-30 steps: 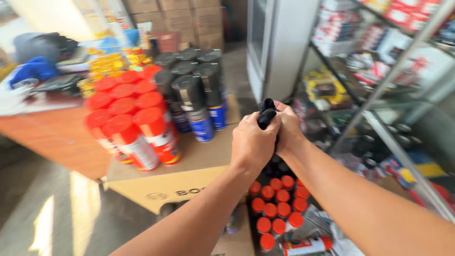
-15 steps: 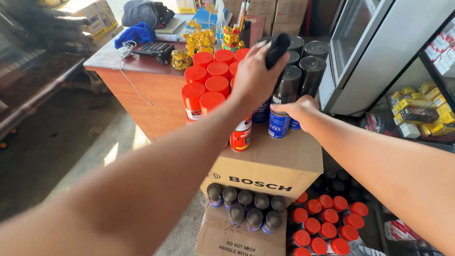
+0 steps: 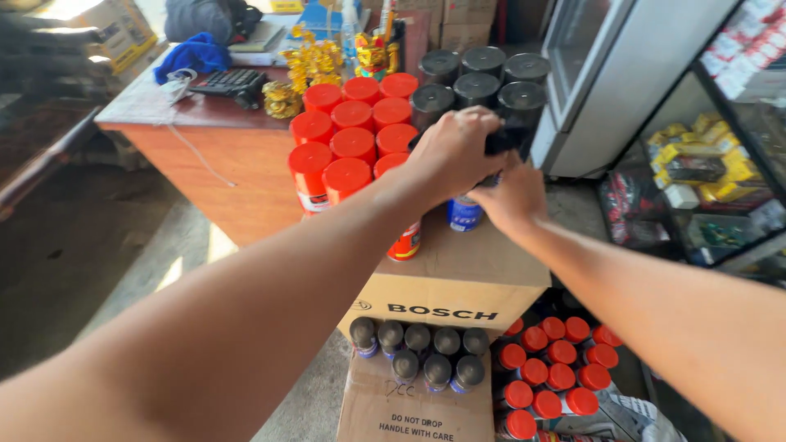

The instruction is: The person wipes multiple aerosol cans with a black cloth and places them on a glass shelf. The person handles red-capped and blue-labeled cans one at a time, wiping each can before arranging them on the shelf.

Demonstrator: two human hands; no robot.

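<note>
My left hand (image 3: 454, 151) is closed over the top of a black-capped spray can (image 3: 464, 214) with a blue body. My right hand (image 3: 512, 196) grips the same can from the right, lower down. The can stands at the front of a cluster of black-capped cans (image 3: 475, 82) on top of a cardboard box (image 3: 458, 274). Beside them, to the left, stand several red-capped cans (image 3: 352, 143). Most of the held can is hidden by my fingers.
A wooden desk (image 3: 205, 139) behind the box carries a calculator (image 3: 229, 80), a blue cloth (image 3: 192, 53) and golden ornaments (image 3: 307, 61). A white cabinet (image 3: 606, 82) and a glass shelf unit (image 3: 704, 188) stand on the right. Below lie grey-capped cans (image 3: 417, 352) and red-capped cans (image 3: 557, 368).
Both hands came down with the black-capped can from above the cans to the front of the black-capped cluster. My right hand has come up to the can's side.
</note>
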